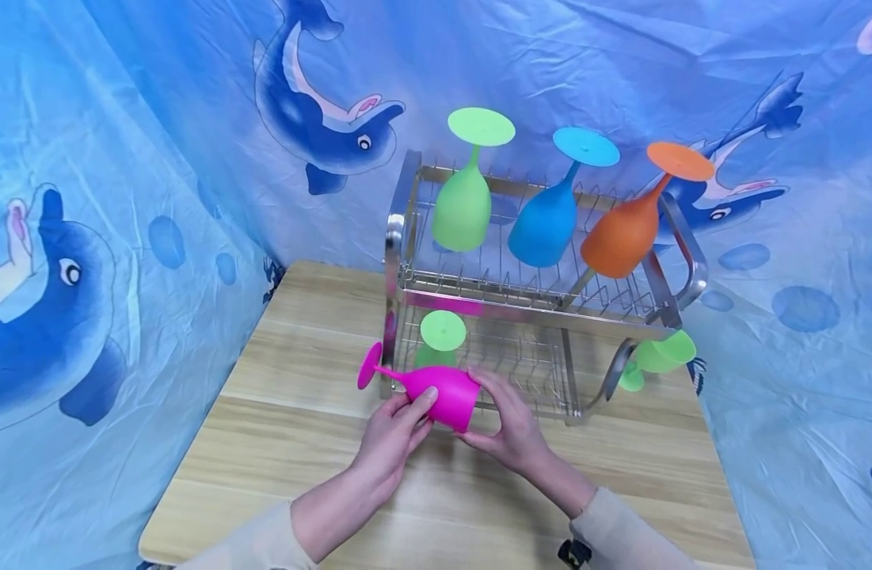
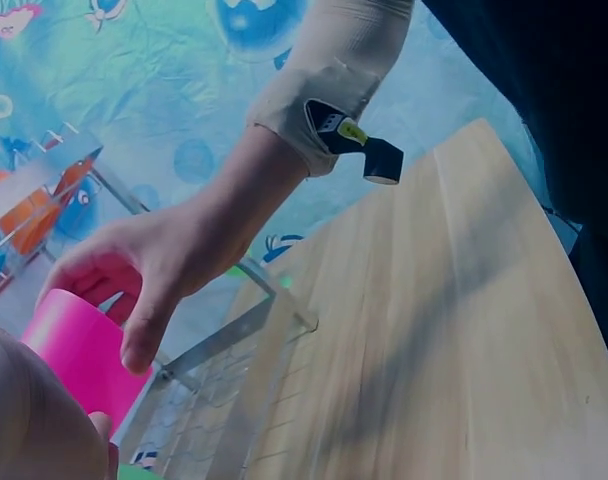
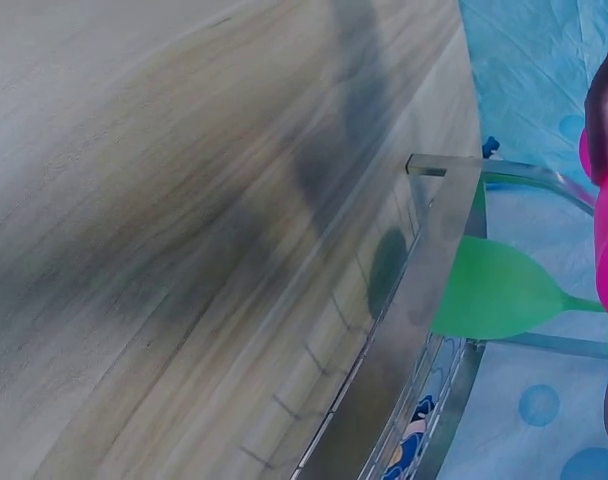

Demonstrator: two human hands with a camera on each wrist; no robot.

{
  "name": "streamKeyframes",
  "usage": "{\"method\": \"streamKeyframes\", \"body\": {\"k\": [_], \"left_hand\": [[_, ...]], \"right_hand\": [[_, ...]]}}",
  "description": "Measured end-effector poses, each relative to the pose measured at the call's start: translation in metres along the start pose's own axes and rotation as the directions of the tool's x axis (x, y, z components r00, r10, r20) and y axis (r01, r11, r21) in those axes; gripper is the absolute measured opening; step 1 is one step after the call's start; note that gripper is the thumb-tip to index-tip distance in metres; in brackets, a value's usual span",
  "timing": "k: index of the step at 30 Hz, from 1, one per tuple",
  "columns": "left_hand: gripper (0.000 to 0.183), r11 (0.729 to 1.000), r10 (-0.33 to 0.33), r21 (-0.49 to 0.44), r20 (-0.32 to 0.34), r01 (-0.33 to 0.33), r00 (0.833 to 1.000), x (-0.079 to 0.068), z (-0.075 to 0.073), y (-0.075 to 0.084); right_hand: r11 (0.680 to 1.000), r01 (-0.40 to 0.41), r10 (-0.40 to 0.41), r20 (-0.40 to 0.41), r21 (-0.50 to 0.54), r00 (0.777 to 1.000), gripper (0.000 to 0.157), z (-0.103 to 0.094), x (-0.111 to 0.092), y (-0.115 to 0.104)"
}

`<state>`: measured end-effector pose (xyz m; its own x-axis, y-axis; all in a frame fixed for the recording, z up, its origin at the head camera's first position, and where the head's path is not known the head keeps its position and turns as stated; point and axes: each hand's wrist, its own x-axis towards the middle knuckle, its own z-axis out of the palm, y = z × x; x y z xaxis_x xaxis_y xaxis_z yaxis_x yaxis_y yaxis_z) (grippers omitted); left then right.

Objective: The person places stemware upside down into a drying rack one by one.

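A pink wine glass (image 1: 446, 396) lies sideways between both hands, its foot at the left and its mouth toward the right. My left hand (image 1: 393, 443) grips the bowl, thumb on the near side. At the rim, my right hand (image 1: 510, 427) spans the mouth with fingers at the top and thumb at the bottom. The left wrist view also shows that right hand (image 2: 169, 260) curved about the pink rim. Just beyond the pink glass, a green wine glass (image 3: 499, 290) stands upside down on the lower tier of the metal dish rack (image 1: 478, 305).
On the rack's upper tier, a light green glass (image 1: 464, 210), a blue glass (image 1: 546, 226) and an orange glass (image 1: 624, 237) stand inverted and tilted to differing degrees. Another green glass (image 1: 664, 354) is right of the rack. Beneath is a wooden table (image 1: 279, 396); a dolphin-print curtain (image 1: 193, 95) surrounds it.
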<state>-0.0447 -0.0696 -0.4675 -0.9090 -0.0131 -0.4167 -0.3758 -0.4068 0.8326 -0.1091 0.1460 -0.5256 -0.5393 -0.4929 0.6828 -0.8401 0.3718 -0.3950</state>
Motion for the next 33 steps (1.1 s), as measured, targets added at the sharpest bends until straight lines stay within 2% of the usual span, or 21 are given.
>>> {"method": "streamKeyframes", "body": {"k": [7,16,26,33], "left_hand": [[0.081,0.999,-0.021,0.049,-0.041,0.023,0.999,0.008,0.005,0.004],[0.075,0.998,-0.023,0.049,-0.104,0.028,0.994,0.014,0.012,0.007],[0.072,0.999,-0.017,0.044,-0.161,0.024,0.987,0.016,0.010,0.002],[0.066,0.996,0.030,0.082,-0.176,-0.015,0.984,0.015,0.004,-0.001]], "right_hand": [[1.000,-0.001,0.001,-0.005,-0.020,1.000,0.094,0.002,-0.001,0.002],[1.000,-0.007,0.007,-0.026,-0.017,1.000,0.093,0.008,-0.002,0.000],[1.000,0.006,-0.007,-0.033,-0.012,0.999,0.093,0.013,-0.007,-0.002],[1.000,0.023,-0.023,-0.018,0.014,1.000,0.094,0.013,-0.008,-0.004]]}}
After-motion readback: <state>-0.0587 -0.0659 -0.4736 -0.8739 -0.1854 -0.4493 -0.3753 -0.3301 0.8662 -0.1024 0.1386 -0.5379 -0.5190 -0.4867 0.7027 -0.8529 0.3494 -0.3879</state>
